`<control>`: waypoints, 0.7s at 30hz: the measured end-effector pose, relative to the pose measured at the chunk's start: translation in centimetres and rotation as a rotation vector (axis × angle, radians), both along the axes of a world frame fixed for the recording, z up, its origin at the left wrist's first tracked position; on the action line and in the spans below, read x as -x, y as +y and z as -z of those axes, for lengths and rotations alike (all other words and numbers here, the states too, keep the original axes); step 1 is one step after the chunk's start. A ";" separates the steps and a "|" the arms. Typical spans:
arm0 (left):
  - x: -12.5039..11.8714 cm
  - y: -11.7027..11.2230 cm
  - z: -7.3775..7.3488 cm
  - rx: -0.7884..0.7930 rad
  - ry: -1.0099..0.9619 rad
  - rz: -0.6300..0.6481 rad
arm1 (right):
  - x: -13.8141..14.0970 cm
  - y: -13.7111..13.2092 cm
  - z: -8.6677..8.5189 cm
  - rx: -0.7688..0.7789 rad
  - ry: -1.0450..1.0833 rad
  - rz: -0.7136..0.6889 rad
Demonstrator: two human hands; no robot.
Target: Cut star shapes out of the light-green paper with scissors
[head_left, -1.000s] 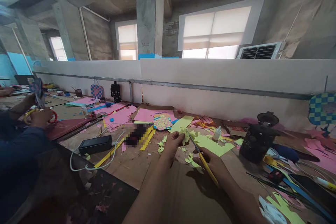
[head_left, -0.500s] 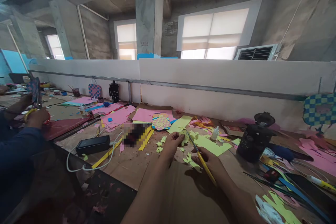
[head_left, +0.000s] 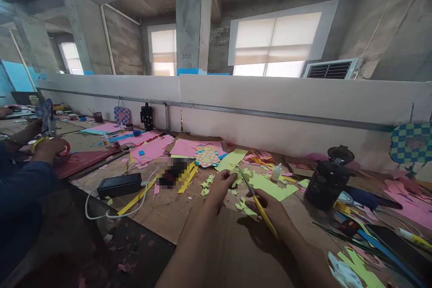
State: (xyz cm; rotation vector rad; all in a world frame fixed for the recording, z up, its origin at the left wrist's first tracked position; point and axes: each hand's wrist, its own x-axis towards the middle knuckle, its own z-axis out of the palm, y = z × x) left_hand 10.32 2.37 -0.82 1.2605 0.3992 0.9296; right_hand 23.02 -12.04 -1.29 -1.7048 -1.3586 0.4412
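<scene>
My left hand (head_left: 220, 187) pinches a small piece of light green paper (head_left: 238, 176) above the wooden table (head_left: 175, 209). My right hand (head_left: 272, 212) is closed round yellow-handled scissors (head_left: 256, 202), whose blades point up and left into that paper piece. Small green offcuts (head_left: 244, 207) lie scattered on the table under and around both hands. A larger green sheet (head_left: 272, 186) lies just beyond the scissors.
A black jar (head_left: 326, 183) stands at right, with a small glue bottle (head_left: 277, 172) left of it. Pink sheets (head_left: 192, 147), a woven paper mat (head_left: 207, 156), yellow strips and a black power brick (head_left: 119, 185) with white cable lie left. A co-worker's hands (head_left: 50, 148) hold scissors far left.
Almost nothing differs; the view has shifted slightly, and both hands stay at the green paper with the scissors in the same place.
</scene>
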 end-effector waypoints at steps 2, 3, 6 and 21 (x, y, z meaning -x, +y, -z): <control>-0.1 0.0 0.0 -0.037 0.003 0.020 | 0.0 0.0 0.1 0.006 0.012 -0.003; -0.1 0.0 0.0 -0.054 0.006 0.029 | 0.0 0.0 0.1 0.006 0.020 -0.005; -0.2 0.0 0.1 -0.079 0.008 0.037 | 0.0 0.0 0.1 0.001 0.038 -0.016; -0.1 0.5 0.3 0.028 -0.041 -0.020 | -0.9 -0.1 -0.7 -0.059 0.291 0.000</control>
